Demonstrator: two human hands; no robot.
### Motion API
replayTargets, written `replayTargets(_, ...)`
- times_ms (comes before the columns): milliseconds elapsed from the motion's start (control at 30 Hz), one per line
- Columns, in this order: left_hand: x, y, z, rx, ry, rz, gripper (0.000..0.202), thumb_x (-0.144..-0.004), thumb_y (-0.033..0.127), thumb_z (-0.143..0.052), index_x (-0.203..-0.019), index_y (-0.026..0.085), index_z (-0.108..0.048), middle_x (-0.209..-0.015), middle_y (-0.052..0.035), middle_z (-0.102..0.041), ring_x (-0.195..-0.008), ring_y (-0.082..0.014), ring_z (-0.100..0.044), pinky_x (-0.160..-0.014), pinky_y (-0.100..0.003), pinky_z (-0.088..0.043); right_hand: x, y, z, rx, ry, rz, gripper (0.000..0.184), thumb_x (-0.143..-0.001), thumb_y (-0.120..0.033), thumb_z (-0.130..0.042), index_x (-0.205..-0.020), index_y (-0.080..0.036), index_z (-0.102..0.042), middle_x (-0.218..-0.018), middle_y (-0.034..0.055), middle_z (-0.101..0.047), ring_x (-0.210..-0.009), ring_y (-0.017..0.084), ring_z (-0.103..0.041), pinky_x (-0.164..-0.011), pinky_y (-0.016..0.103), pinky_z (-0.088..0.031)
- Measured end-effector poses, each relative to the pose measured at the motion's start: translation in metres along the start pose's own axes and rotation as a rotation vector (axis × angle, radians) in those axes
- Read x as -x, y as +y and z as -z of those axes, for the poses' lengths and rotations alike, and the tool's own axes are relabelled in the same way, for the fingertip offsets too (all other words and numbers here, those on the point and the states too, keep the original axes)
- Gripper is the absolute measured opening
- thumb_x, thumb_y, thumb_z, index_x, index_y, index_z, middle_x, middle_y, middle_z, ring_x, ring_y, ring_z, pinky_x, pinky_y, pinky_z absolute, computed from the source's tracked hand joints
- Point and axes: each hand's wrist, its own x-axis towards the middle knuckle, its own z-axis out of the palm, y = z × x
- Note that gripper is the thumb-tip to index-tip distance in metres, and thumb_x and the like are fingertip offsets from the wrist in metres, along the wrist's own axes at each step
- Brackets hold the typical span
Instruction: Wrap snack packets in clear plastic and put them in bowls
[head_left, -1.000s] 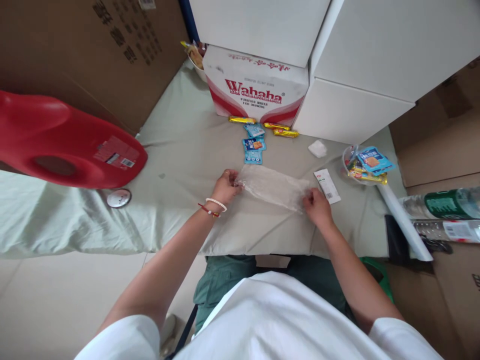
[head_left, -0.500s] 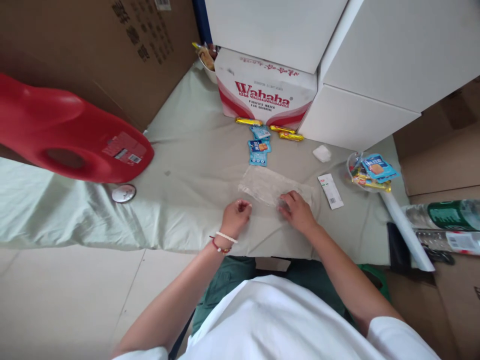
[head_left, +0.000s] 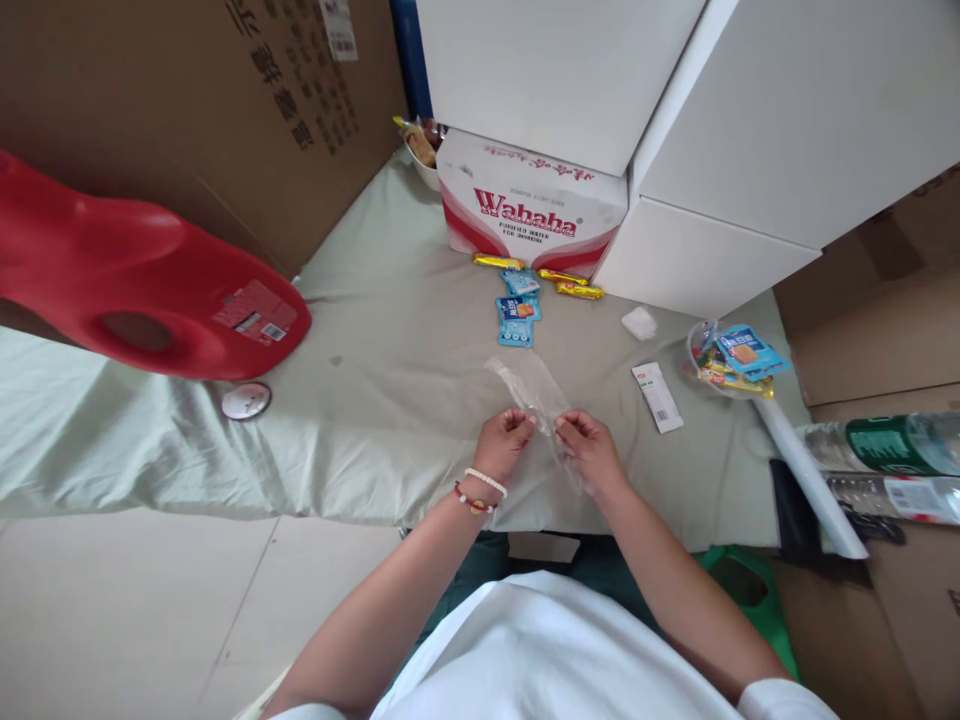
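Pinching a clear plastic bag [head_left: 541, 385] by thumb and bent fingers, your right hand [head_left: 591, 455] is mostly closed, its knuckles turned upward. Your left hand [head_left: 504, 443] is likewise curled, thumb and forefinger drawn together on the bag's left edge; how firmly they press cannot be told. Your two sets of fingertips sit near each other without touching. The bag is narrow and creased, running forward past both hands onto the tablecloth [head_left: 405, 370], with a loose part trailing below your right fingers. Ahead of your hands, beyond the bag, lie blue snack packets [head_left: 517, 310]. To the right of your right hand, well apart from it, a white packet [head_left: 658, 398] rests flat.
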Motion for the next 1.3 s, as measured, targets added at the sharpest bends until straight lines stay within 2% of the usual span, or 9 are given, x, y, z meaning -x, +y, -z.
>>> replayTargets(167,-0.008,0.015,0.017,0.258,-0.017,0.115,0.031,-0.059,0.026,-0.085,-0.068,0.019,-0.056,-0.072,-0.0026,-0.069,-0.080,-0.0191,-0.071,-0.081,-0.035,-0.059,-0.011,-0.012,0.018,-0.244,0.017,-0.107,0.047,-0.063,-0.051,-0.092,-0.078,-0.023,-0.058,-0.062,-0.0076,-0.052,-0.043,0.004,-0.029,-0.037,0.019,-0.021)
replayTargets(333,-0.033,0.035,0.030,0.110,0.230,-0.003,0.019,-0.061,0.019,-0.068,-0.067,0.021,-0.050,-0.065,-0.0011,-0.065,-0.068,-0.0174,-0.069,-0.069,-0.033,-0.060,-0.024,-0.009,0.061,-0.295,0.062,-0.108,0.053,-0.058,-0.050,-0.096,-0.080,-0.023,-0.058,-0.066,-0.0072,-0.052,-0.045,0.003,-0.030,-0.037,0.017,-0.023)
replayTargets(467,-0.049,0.040,0.036,-0.043,0.367,-0.085,0.017,-0.067,0.016,-0.060,-0.073,0.023,-0.046,-0.056,0.0067,-0.050,-0.053,-0.0127,-0.057,-0.058,-0.027,-0.053,-0.029,-0.001,0.098,0.202,0.140,0.036,0.042,-0.071,-0.056,-0.083,-0.085,-0.023,-0.062,-0.071,-0.0015,-0.057,-0.054,0.011,-0.045,-0.046,0.024,-0.039)
replayTargets(600,-0.052,0.034,0.037,-0.204,0.443,-0.155,0.019,-0.070,0.015,-0.063,-0.082,0.023,-0.051,-0.069,0.0052,-0.054,-0.056,-0.0119,-0.055,-0.060,-0.027,-0.051,-0.033,-0.004,0.109,0.918,0.012,0.469,0.052,-0.077,-0.040,-0.080,-0.126,-0.026,-0.067,-0.127,0.0140,-0.065,-0.112,0.030,-0.062,-0.094,0.049,-0.056)
replayTargets(767,-0.031,0.021,0.041,-0.750,0.603,-0.615,0.047,-0.070,0.016,-0.068,-0.115,0.017,-0.056,-0.119,-0.0131,-0.058,-0.107,-0.0247,-0.064,-0.089,-0.042,-0.059,-0.047,-0.010,0.084,1.276,-0.186,0.703,0.048,-0.090,-0.021,-0.067,-0.138,-0.024,-0.064,-0.147,0.0155,-0.055,-0.136,0.034,-0.048,-0.112,0.055,-0.047)
replayTargets(933,-0.010,0.023,0.049,-1.181,0.263,-1.015,0.050,-0.077,0.009,-0.061,-0.125,0.022,-0.065,-0.145,-0.0157,-0.053,-0.151,-0.0356,-0.039,-0.122,-0.058,-0.036,-0.058,-0.006,0.070,1.126,-0.235,0.753,0.024,-0.100,-0.023,-0.054,-0.108,-0.025,-0.076,-0.123,0.0130,-0.067,-0.116,0.029,-0.058,-0.100,0.048,-0.054)
replayTargets(1000,-0.013,0.027,0.052,-1.188,0.162,-1.008,0.028,-0.086,0.017,-0.059,-0.110,0.025,-0.070,-0.134,-0.0122,-0.062,-0.144,-0.0335,-0.047,-0.119,-0.056,-0.039,-0.057,-0.005,0.071,1.025,-0.234,0.758,0.022,-0.102,-0.027,-0.053,-0.104,-0.025,-0.075,-0.114,0.0111,-0.069,-0.109,0.027,-0.061,-0.097,0.045,-0.054)
replayTargets(1133,-0.035,0.033,0.052,-0.978,0.313,-0.758,0.023,-0.099,0.034,-0.046,-0.096,0.022,-0.066,-0.097,-0.0090,-0.068,-0.095,-0.0236,-0.066,-0.089,-0.040,-0.053,-0.054,-0.002,0.078,0.919,-0.164,0.672,0.021,-0.105,-0.033,-0.049,-0.102,-0.025,-0.069,-0.096,0.0081,-0.068,-0.093,0.023,-0.064,-0.087,0.040,-0.055)
replayTargets(1300,-0.056,0.040,0.035,-1.062,0.378,-0.531,0.034,-0.104,0.041,-0.038,-0.081,0.023,-0.056,-0.068,-0.0015,-0.058,-0.069,-0.0189,-0.058,-0.070,-0.030,-0.040,-0.047,0.001,0.077,0.955,-0.227,0.762,0.043,-0.092,-0.051,-0.070,-0.125,-0.023,-0.063,-0.129,0.0157,-0.064,-0.119,0.030,-0.061,-0.100,0.046,-0.053)
